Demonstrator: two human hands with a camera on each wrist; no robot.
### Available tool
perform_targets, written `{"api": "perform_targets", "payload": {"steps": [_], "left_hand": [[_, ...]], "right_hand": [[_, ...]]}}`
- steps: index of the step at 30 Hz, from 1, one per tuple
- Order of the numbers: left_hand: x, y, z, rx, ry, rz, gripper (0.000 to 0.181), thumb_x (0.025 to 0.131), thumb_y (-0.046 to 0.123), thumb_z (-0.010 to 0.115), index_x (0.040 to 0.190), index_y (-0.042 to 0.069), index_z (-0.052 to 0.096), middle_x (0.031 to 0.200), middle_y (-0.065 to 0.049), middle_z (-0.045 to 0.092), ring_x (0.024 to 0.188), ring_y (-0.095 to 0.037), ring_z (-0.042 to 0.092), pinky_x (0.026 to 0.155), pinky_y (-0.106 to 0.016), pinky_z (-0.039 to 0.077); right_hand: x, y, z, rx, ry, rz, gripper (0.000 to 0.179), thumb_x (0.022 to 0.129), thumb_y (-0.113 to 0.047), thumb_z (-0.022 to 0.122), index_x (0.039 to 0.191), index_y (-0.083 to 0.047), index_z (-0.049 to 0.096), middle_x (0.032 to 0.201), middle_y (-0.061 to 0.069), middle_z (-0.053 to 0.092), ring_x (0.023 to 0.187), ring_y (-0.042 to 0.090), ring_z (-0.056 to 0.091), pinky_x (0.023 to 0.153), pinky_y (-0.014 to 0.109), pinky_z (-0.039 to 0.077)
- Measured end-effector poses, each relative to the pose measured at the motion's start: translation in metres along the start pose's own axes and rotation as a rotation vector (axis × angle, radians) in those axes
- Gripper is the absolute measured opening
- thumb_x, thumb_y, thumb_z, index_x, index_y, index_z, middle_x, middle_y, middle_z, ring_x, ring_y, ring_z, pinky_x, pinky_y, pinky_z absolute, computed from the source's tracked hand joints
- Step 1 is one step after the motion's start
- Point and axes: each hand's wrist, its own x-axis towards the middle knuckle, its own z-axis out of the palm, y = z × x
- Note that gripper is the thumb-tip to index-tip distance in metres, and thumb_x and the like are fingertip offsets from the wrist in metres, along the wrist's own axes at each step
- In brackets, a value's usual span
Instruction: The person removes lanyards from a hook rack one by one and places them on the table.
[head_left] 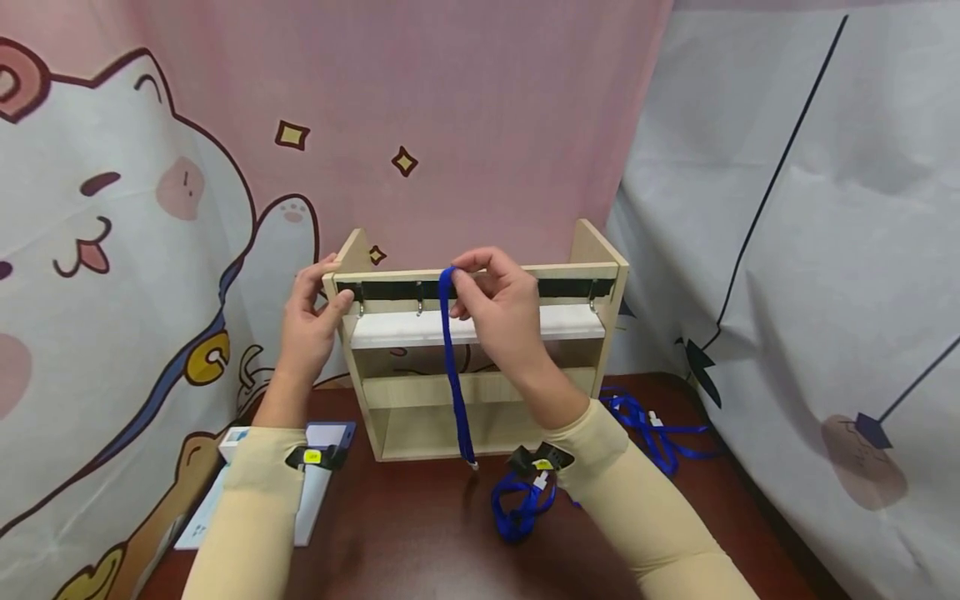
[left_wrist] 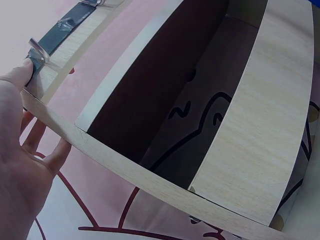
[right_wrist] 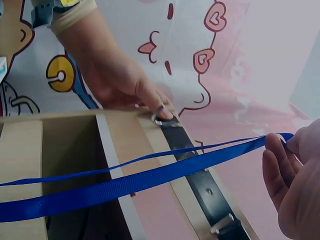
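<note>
A blue lanyard (head_left: 453,367) hangs in front of a small wooden shelf (head_left: 480,390), its top loop pinched between the thumb and fingers of my right hand (head_left: 504,312). Its lower end, with a small pale clip, dangles near the shelf's base. My left hand (head_left: 309,321) grips the shelf's upper left corner, thumb on the front and fingers behind the side panel, as the left wrist view shows. Across the top board runs a dark strip (head_left: 390,291) with several metal hooks (head_left: 419,298). In the right wrist view the lanyard (right_wrist: 150,180) stretches across the strip, apart from the hooks visible there.
A coiled blue lanyard (head_left: 516,517) lies on the dark red table (head_left: 405,533) before the shelf. More blue lanyards (head_left: 652,433) lie to its right. At the left, a white and blue flat box (head_left: 318,483) sits partly under my left forearm. Printed curtains hang behind.
</note>
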Motion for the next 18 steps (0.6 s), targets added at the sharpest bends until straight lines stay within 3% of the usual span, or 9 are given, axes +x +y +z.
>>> {"api": "perform_targets", "payload": {"steps": [11,18], "left_hand": [[0.0,0.0,0.0,-0.008,0.0,0.01,0.046,0.11,0.009,0.07,0.154,0.007,0.057,0.166,0.002,0.048,0.153,-0.025,0.045,0.122,-0.059,0.045],[0.0,-0.002,0.0,-0.009,0.001,0.011,0.045,0.109,0.008,0.07,0.153,0.01,0.059,0.167,0.002,0.048,0.154,-0.024,0.044,0.122,-0.059,0.044]], "right_hand": [[-0.012,0.01,-0.018,-0.053,-0.013,0.034,0.006,0.106,0.002,0.069,0.11,0.0,0.073,0.092,0.011,0.077,0.06,0.025,0.068,0.06,0.031,0.062],[-0.031,0.016,-0.015,-0.06,-0.062,0.08,0.005,0.105,0.001,0.071,0.109,0.0,0.073,0.08,0.023,0.072,0.058,0.034,0.067,0.053,0.032,0.058]]}}
